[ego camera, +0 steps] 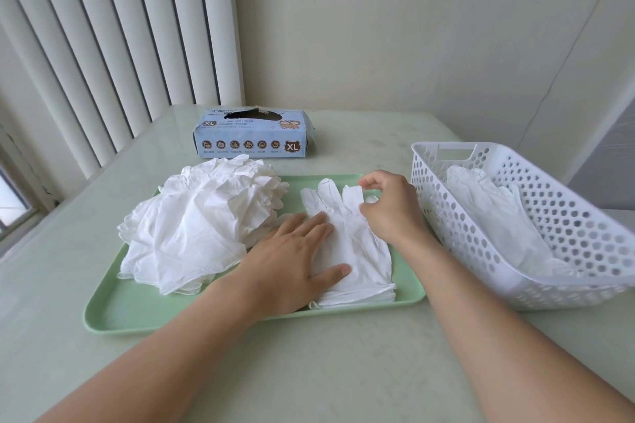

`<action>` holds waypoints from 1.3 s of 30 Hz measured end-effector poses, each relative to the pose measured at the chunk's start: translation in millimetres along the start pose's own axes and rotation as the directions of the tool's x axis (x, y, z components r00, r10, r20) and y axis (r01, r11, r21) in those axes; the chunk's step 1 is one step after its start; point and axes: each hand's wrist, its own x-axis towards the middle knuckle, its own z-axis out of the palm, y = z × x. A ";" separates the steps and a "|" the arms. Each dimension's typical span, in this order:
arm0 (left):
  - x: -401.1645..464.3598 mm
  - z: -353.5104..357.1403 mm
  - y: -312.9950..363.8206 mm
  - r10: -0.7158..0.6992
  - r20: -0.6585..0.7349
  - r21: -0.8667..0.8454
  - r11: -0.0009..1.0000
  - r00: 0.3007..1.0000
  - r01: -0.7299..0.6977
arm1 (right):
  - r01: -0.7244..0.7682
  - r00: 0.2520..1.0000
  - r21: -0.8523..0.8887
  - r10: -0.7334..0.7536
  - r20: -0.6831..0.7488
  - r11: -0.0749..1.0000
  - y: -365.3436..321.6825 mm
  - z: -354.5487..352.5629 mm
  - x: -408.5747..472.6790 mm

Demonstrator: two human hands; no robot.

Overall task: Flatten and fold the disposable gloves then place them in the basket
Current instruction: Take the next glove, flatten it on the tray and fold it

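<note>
A white disposable glove lies spread on the right half of a green tray, fingers pointing away from me. My left hand lies flat on its palm area, fingers straight, pressing it down. My right hand pinches the glove's far fingers between thumb and fingertips. A crumpled pile of white gloves fills the tray's left half. The white perforated basket stands to the right of the tray, with flattened gloves lying inside it.
A blue glove box marked XL stands behind the tray. The pale table runs to a corner of cream walls. Vertical blinds hang along the left, above a window sill.
</note>
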 end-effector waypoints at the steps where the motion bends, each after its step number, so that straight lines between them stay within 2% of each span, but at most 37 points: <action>1: 0.3 -0.6 -0.1 0.004 -0.001 -0.007 1.000 1.000 -0.004 | 0.030 1.000 -0.056 -0.030 0.010 0.998 -3.2 -3.8 -3.5; 3: 1.7 -3.0 -0.9 0.013 -0.053 -0.044 0.999 0.999 -0.015 | 0.103 0.993 -0.163 -0.094 0.065 0.981 -16.8 -16.8 -14.0; 5: 2.4 -8.7 -0.8 0.033 -0.224 -0.081 0.995 0.974 -0.052 | 0.133 0.968 -0.195 -0.086 0.234 0.972 -33.0 -37.6 -29.4; 7: 0.3 -19.3 2.3 0.078 -0.419 -0.100 0.986 0.905 -0.132 | 0.105 0.877 -0.235 0.022 0.481 0.966 -46.5 -57.5 -43.2; 9: -4.0 -31.4 5.9 0.111 -0.444 -0.178 0.962 0.889 -0.209 | 0.080 0.777 -0.305 0.132 0.615 0.949 -53.0 -70.1 -49.4; 12: -9.7 -39.0 10.8 0.149 -0.201 -0.295 0.933 0.968 -0.205 | 0.010 0.759 -0.376 0.238 0.606 0.927 -53.7 -78.0 -52.0; 15: -9.4 -30.0 9.7 0.206 -0.033 -0.300 0.932 0.978 -0.206 | -0.023 0.719 -0.395 0.290 0.632 0.918 -55.0 -75.2 -57.6; 19: -6.9 -22.0 7.0 0.225 -0.036 -0.277 0.934 0.974 -0.227 | 0.099 0.761 -0.425 0.207 0.615 0.900 -59.9 -60.3 -64.0; 24: -9.1 -18.2 13.0 0.169 -0.047 -0.223 0.959 0.985 -0.175 | 0.159 0.739 -0.357 0.129 0.662 0.920 -57.3 -55.5 -61.2; 28: -11.6 -15.2 21.7 0.074 -0.058 -0.187 0.979 0.996 -0.083 | 0.090 0.744 -0.221 0.082 0.663 0.971 -52.2 -53.4 -55.8; 33: -12.0 -5.8 33.0 -0.026 -0.132 -0.047 0.999 0.991 0.020 | -0.041 0.742 -0.092 0.092 0.664 0.995 -42.3 -48.2 -49.1; 39: -12.7 -10.3 27.3 -0.005 -0.121 -0.125 0.992 0.993 -0.010 | -0.107 0.790 0.049 0.055 0.611 0.993 -40.5 -52.2 -45.5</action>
